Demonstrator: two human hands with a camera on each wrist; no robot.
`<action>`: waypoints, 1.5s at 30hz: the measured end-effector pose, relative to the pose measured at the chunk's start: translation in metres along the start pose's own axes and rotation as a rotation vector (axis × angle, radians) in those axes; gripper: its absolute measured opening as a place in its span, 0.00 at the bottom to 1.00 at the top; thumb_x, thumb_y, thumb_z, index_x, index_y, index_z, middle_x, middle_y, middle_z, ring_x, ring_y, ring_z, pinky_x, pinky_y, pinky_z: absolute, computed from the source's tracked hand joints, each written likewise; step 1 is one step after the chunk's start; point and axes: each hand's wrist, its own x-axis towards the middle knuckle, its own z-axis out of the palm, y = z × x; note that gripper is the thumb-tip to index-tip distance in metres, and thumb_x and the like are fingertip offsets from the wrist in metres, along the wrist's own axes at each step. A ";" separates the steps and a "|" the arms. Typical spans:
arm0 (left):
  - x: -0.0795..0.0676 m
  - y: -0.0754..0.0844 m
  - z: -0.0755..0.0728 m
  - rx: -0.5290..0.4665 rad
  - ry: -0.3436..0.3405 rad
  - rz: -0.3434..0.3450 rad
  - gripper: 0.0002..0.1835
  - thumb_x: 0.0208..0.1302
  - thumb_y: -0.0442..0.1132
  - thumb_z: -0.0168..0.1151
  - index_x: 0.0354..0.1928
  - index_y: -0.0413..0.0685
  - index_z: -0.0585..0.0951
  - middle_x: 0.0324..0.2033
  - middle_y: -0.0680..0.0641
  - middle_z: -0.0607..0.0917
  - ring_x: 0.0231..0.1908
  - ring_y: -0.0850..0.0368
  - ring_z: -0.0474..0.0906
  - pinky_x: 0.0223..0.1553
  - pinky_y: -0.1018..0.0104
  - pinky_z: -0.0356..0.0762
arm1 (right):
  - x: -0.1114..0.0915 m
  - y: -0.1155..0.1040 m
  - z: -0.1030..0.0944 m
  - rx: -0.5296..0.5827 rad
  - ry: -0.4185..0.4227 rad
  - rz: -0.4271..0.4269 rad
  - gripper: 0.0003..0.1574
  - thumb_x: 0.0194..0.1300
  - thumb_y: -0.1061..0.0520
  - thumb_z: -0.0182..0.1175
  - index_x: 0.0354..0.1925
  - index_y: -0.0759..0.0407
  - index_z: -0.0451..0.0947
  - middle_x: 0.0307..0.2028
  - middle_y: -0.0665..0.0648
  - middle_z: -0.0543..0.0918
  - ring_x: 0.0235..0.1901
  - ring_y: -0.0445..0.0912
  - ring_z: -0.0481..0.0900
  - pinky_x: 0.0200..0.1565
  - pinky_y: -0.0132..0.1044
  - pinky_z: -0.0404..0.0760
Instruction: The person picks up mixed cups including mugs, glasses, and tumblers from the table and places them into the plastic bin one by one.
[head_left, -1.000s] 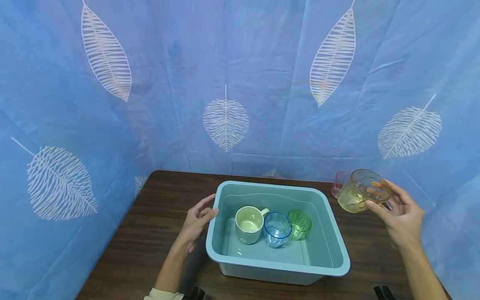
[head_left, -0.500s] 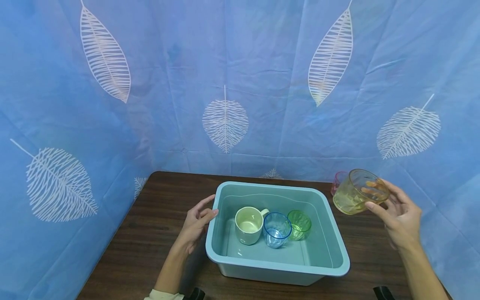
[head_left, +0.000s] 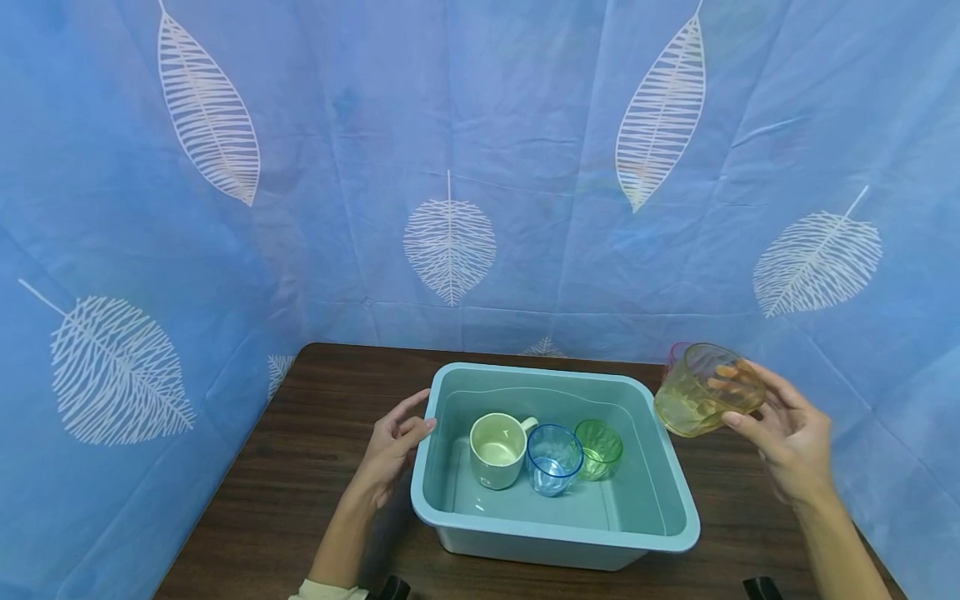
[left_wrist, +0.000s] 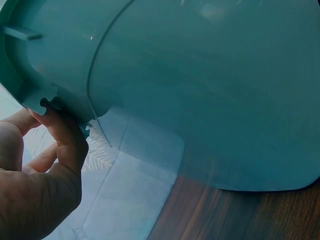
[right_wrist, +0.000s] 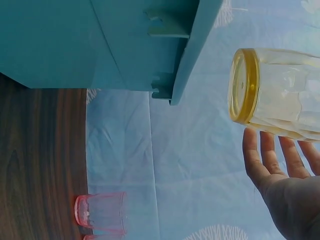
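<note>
My right hand (head_left: 795, 437) holds a clear yellow cup (head_left: 686, 404) by its rim side, fingers behind it and thumb in front. The cup is tilted, its base toward the lower left, raised beside the right rim of a blue-green plastic basin (head_left: 555, 533). My left hand (head_left: 393, 446) grips the basin's left rim; in the left wrist view its fingers (left_wrist: 67, 142) bend up under that rim. Inside the basin stand a pale green mug (head_left: 497, 467), a clear blue cup (head_left: 553, 475) and a clear green cup (head_left: 603, 454), side by side.
Behind the yellow cup a pink cup (head_left: 674, 353) shows partly; the right wrist view has this pink cup (right_wrist: 102, 212) on the table, with part of another pink rim below. The dark wooden table (head_left: 300, 467) ends at a blue leaf-patterned curtain (head_left: 360, 167).
My right hand has carried the yellow cup left and slightly down toward the basin, covering more of the pink cup. My left hand and the basin have stayed put.
</note>
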 end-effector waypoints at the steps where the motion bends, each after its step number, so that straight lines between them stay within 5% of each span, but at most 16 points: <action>1: 0.000 0.000 0.000 -0.001 -0.001 -0.001 0.30 0.73 0.37 0.65 0.75 0.49 0.70 0.39 0.40 0.89 0.38 0.48 0.86 0.45 0.51 0.87 | 0.000 0.000 0.000 0.000 -0.005 0.001 0.40 0.55 0.92 0.45 0.68 0.92 0.53 0.60 0.74 0.79 0.58 0.57 0.83 0.58 0.36 0.80; 45: 0.001 0.000 0.000 -0.036 0.016 -0.008 0.30 0.72 0.36 0.66 0.73 0.50 0.72 0.39 0.36 0.88 0.34 0.52 0.83 0.38 0.61 0.85 | -0.004 0.004 0.025 0.026 -0.131 0.075 0.45 0.50 0.93 0.44 0.69 0.91 0.52 0.63 0.74 0.77 0.60 0.57 0.81 0.55 0.38 0.83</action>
